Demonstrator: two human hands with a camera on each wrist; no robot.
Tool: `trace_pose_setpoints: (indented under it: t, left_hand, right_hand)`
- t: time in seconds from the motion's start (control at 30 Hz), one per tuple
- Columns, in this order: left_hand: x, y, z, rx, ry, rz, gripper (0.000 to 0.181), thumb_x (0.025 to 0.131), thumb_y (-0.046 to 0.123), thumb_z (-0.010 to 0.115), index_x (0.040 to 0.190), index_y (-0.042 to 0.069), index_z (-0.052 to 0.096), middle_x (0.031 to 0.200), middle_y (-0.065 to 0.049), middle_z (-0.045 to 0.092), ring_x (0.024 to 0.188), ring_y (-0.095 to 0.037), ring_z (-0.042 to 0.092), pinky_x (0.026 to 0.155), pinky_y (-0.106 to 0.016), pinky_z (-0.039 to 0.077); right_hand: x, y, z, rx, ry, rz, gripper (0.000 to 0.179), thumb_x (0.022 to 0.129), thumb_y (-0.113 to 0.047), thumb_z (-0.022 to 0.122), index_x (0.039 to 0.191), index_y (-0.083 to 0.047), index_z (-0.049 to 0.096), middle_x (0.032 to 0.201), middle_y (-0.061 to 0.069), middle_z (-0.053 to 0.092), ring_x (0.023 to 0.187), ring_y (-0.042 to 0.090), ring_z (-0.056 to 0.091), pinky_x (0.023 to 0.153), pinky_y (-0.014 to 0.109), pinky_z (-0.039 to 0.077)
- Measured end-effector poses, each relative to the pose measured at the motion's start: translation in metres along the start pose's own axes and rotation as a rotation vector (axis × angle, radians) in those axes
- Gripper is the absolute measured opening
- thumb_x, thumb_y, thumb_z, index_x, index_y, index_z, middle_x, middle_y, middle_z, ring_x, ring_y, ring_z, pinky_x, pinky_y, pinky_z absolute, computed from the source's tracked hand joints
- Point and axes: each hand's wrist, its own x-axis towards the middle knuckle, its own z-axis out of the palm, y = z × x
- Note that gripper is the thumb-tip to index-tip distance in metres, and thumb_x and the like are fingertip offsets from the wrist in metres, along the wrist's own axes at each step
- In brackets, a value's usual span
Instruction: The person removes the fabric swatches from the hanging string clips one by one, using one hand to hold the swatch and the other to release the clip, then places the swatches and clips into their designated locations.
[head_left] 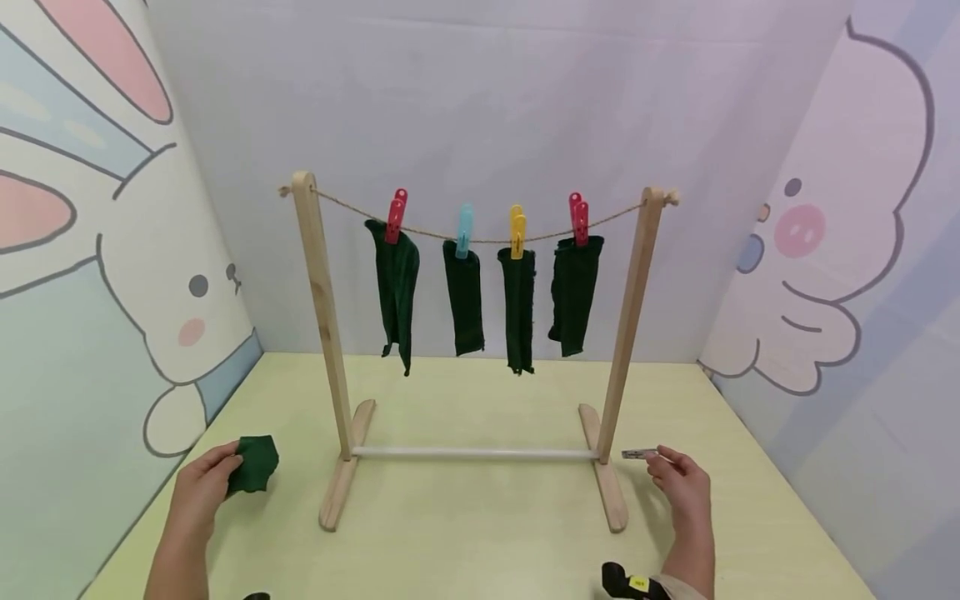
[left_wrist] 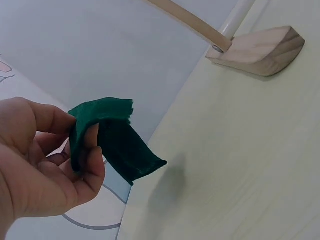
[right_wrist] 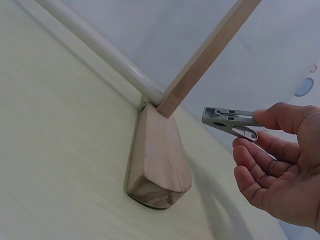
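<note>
At the left of the table my left hand [head_left: 201, 483] pinches a small dark green cloth [head_left: 255, 464]; in the left wrist view the cloth [left_wrist: 127, 142] droops from the fingers, folded over. To the right of the wooden rack my right hand [head_left: 684, 487] pinches a grey clothespin [right_wrist: 231, 121] by its handle ends, its nose pointing toward the rack. Several green cloth pieces hang from the rack's string [head_left: 483, 241], held by red [head_left: 396, 218], light blue [head_left: 464, 231], yellow [head_left: 517, 233] and another red clothespin [head_left: 579, 220]. Both hands are off the string, low beside the rack.
Two wooden posts [head_left: 322, 308] stand on wooden feet [head_left: 603, 483], joined low down by a white rod [head_left: 476, 453]. The pale yellow table [head_left: 465, 533] meets fabric walls printed with cartoon animals at left and right. A black wrist strap [head_left: 633, 583] shows at the right arm.
</note>
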Motion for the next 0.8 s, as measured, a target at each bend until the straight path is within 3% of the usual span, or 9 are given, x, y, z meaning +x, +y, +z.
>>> trace_pose_setpoints:
  t: [0.1, 0.33, 0.63, 0.8]
  left_hand:
    - [0.003, 0.003, -0.001, 0.062, -0.013, 0.056, 0.052, 0.1, 0.023, 0.037, 0.141, -0.007, 0.029, 0.136, -0.027, 0.032, 0.081, 0.01, 0.042, 0.069, -0.014, 0.046]
    - [0.015, 0.007, -0.005, 0.136, -0.021, 0.189, 0.049, 0.1, 0.02, 0.037, 0.138, -0.01, 0.031, 0.115, -0.024, 0.043, 0.077, 0.01, 0.045, 0.067, -0.018, 0.049]
    - [0.026, -0.002, -0.027, 0.191, -0.021, 0.206, 0.049, 0.1, 0.019, 0.039, 0.137, -0.012, 0.03, 0.12, -0.031, 0.041, 0.078, 0.006, 0.046, 0.066, -0.02, 0.049]
    - [0.028, -0.005, -0.044, 0.261, -0.037, 0.253, 0.048, 0.1, 0.02, 0.04, 0.135, -0.012, 0.034, 0.117, -0.032, 0.044, 0.079, 0.005, 0.048, 0.064, -0.02, 0.048]
  right_hand:
    - [-0.01, -0.011, 0.002, -0.019, -0.024, 0.019, 0.053, 0.086, -0.017, 0.067, 0.125, 0.012, 0.046, 0.084, 0.001, 0.062, 0.071, 0.002, 0.059, 0.064, 0.019, 0.05]
    - [-0.012, -0.014, 0.005, -0.016, 0.054, 0.122, 0.049, 0.084, -0.006, 0.065, 0.125, 0.011, 0.047, 0.077, -0.005, 0.062, 0.064, 0.002, 0.057, 0.06, 0.019, 0.048]
    - [-0.007, -0.009, 0.005, 0.013, 0.097, 0.17, 0.049, 0.082, -0.004, 0.064, 0.126, 0.009, 0.046, 0.075, -0.008, 0.06, 0.063, 0.001, 0.057, 0.06, 0.02, 0.049]
    - [-0.008, -0.009, 0.007, 0.009, 0.104, 0.172, 0.05, 0.082, -0.005, 0.065, 0.126, 0.009, 0.046, 0.075, -0.008, 0.06, 0.062, 0.0, 0.056, 0.06, 0.019, 0.049]
